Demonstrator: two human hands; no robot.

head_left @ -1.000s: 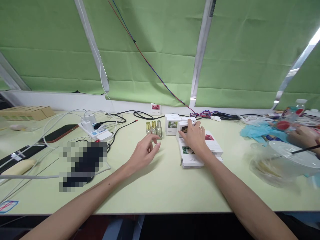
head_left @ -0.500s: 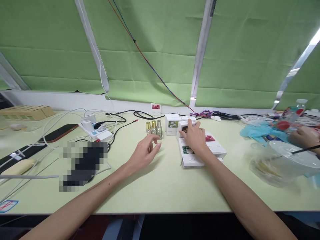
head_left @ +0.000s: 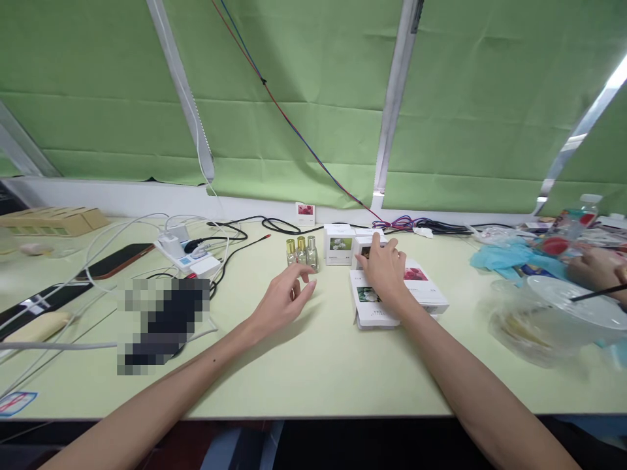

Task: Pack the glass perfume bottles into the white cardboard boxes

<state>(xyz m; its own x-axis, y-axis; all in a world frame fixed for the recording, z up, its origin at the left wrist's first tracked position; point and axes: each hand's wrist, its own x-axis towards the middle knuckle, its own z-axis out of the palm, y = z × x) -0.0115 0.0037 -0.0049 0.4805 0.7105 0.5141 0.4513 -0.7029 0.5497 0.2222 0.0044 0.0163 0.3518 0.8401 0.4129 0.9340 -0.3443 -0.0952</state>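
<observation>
Right hand (head_left: 385,267), fingers spread, resting on a small white box (head_left: 361,246) near the table's (head_left: 304,385) back edge. Left hand (head_left: 284,297), loosely curled, partly open and empty, just before three glass bottles (head_left: 301,251).

1. The counter (head_left: 313,378) has a smooth, pale yellow-green top.
2. Three small glass bottles (head_left: 302,249) stand upright near its middle.
3. Just right of the bottles are white boxes with flower pictures (head_left: 339,245), some standing, others lying flat nearer the front edge.
4. Left of the bottles sits a white power strip (head_left: 182,258) with plugs and cables; farther left lie two dark phones (head_left: 115,261) and a cardboard box (head_left: 61,222).
5. Between the bottles and the front-left corner is a dark, pixelated item (head_left: 169,323).
6. Well right of the bottles rest light-blue plastic (head_left: 496,256) and a lidded clear container (head_left: 571,307).
7. Black cables (head_left: 284,227) run behind the bottles.
</observation>
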